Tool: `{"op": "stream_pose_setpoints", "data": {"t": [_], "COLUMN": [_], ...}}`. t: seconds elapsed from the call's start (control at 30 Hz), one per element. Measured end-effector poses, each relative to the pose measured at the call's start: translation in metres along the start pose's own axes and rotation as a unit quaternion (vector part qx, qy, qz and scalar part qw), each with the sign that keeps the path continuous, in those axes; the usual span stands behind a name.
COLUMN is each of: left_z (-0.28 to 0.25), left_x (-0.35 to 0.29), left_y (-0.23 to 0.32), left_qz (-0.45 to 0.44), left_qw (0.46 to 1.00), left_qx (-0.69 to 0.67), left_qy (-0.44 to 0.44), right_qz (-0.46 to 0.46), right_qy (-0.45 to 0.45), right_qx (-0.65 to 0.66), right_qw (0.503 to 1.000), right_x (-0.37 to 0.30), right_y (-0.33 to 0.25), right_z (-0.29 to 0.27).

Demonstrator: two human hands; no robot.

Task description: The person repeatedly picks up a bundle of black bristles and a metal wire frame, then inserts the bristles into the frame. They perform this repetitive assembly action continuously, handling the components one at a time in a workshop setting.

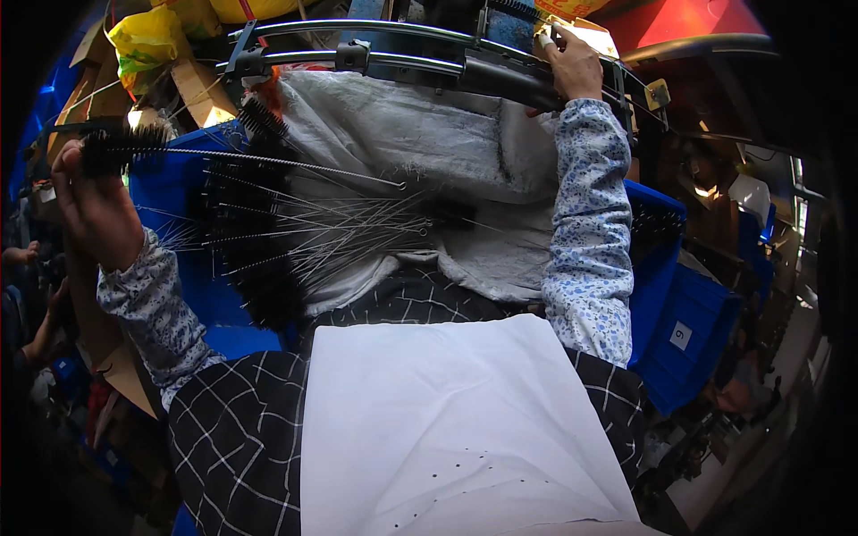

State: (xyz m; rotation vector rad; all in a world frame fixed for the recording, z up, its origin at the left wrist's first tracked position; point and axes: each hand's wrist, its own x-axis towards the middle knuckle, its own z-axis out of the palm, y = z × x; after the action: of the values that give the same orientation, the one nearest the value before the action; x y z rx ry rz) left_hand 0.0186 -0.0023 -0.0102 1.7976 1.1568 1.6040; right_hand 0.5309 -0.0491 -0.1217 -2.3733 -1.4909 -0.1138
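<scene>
- Covering the lap, a white sheet (456, 411) is running out of frame below; dark checked cloth (237, 438) is showing on both sides of it.
- Beyond the lap, a brush pile (259, 241) is lying on grey-white cloth (402, 134), black bristles leftward, thin wires fanning right. Wires are crossing too thickly for counting; a few looped ends are showing.
- A separate dark bristle clump (456, 214) is resting near the wire ends; its outline is blurring.
- Left hand (100, 210) is grasping the held brush (122, 150) by its bristle head, above and left of the pile. Bristles are hiding some fingertips. The twisted wire is reaching rightward over the pile, ending in a small loop.
- Blue bins are flanking the cloth: the left bin (237, 339) is partly disappearing under brushes, the right bin (651, 299) behind the patterned sleeve (590, 223).
- Right hand (576, 70) is reaching to the far right of a metal frame (402, 62). Its fingers are bending; cannot tell whether they are gripping anything. The frame's top is being cut off.
- Farther out, a yellow bag (147, 45) and a red surface (697, 22) are sitting at the upper corners.
- At the dim left rim, another person's hand (20, 254) is barely showing.
</scene>
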Motion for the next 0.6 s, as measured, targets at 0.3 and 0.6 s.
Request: {"op": "stream_pose_setpoints", "data": {"t": [0.3,0.6], "left_z": [0.066,0.136], "left_x": [-0.007,-0.047], "left_y": [0.013,0.028], "left_qz": [-0.167,-0.237], "left_qw": [0.947,0.860], "left_qx": [-0.254,-0.336], "left_qy": [-0.104,-0.304], "right_qz": [-0.115,-0.249], "right_qy": [-0.093,-0.338], "right_qx": [0.020,0.264], "right_qw": [0.989,0.869], "right_x": [0.013,-0.106], "right_y": [0.035,-0.069], "right_z": [-0.045,-0.107]}}
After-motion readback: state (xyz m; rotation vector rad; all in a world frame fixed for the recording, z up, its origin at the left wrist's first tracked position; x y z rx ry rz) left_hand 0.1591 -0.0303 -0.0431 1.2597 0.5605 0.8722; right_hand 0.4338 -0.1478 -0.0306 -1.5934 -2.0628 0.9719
